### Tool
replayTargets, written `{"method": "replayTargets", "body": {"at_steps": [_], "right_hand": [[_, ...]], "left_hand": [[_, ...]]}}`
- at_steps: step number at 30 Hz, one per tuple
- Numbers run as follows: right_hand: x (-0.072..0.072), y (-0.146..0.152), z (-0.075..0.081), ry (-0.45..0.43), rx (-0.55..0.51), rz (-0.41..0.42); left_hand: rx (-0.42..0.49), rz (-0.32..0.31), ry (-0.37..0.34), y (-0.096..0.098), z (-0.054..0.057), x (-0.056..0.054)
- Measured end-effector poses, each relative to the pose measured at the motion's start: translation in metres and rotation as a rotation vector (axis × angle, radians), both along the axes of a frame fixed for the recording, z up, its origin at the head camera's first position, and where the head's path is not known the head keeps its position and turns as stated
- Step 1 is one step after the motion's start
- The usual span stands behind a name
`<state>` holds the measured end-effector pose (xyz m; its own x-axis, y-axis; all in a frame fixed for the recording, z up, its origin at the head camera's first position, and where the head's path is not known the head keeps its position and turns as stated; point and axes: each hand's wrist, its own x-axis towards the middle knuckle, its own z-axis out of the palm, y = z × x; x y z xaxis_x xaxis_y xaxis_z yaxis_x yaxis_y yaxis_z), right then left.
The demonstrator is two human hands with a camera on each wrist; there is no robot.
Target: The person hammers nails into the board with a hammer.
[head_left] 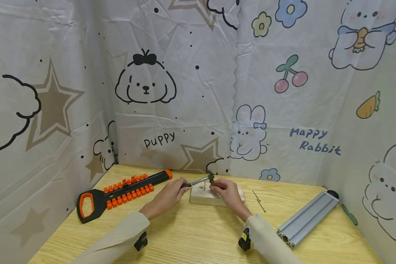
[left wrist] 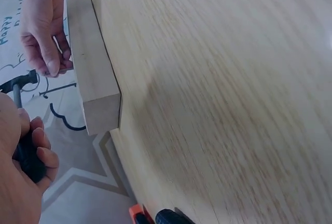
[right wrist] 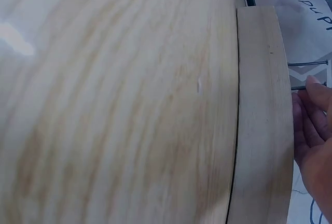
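Observation:
My left hand (head_left: 168,194) grips the dark handle of a small hammer (head_left: 199,180). The hammer's head is up over a pale wooden block (head_left: 204,198), close above the right fingers. My right hand (head_left: 230,193) is at the top of that block and pinches a nail (right wrist: 299,87) between thumb and finger, its point at the wood. Beside it a second nail (right wrist: 308,64) stands upright in the block by itself. In the left wrist view the hammer (left wrist: 17,94) has its head level with the right fingertips.
Two loose nails (head_left: 257,196) lie on the table right of the block. A black holder with orange clips (head_left: 128,192) lies at the left. On the right rests a grey aluminium profile (head_left: 308,218), with a dark round object (head_left: 332,194) at its far end. Printed cloth (head_left: 191,110) hangs around the table.

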<state>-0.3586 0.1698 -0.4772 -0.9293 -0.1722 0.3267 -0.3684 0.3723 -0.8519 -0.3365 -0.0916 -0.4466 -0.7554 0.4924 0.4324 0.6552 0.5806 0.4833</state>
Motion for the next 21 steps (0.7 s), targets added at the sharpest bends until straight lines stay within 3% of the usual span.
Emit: {"method": "replayTargets", "body": {"at_steps": [6,12,16,21], "right_hand": [[0.0011,0.0006,-0.0004,-0.005,0.004,-0.024],[0.0009,-0.0006,-0.0009,-0.004,-0.007,-0.028],[0.0011,0.0009,-0.0022,-0.022,-0.014,-0.019],[-0.0003,0.0024,-0.0027,-0.034,-0.04,-0.017]], "left_hand": [[0.037,0.017,0.031,0.0059,-0.0011,0.0001],[0.004,0.026,0.03,0.0041,-0.0025,0.0008],[0.045,0.02,0.057,0.002,-0.0035,0.0012],[-0.021,-0.017,0.092,0.0016,-0.0035,0.0031]]}}
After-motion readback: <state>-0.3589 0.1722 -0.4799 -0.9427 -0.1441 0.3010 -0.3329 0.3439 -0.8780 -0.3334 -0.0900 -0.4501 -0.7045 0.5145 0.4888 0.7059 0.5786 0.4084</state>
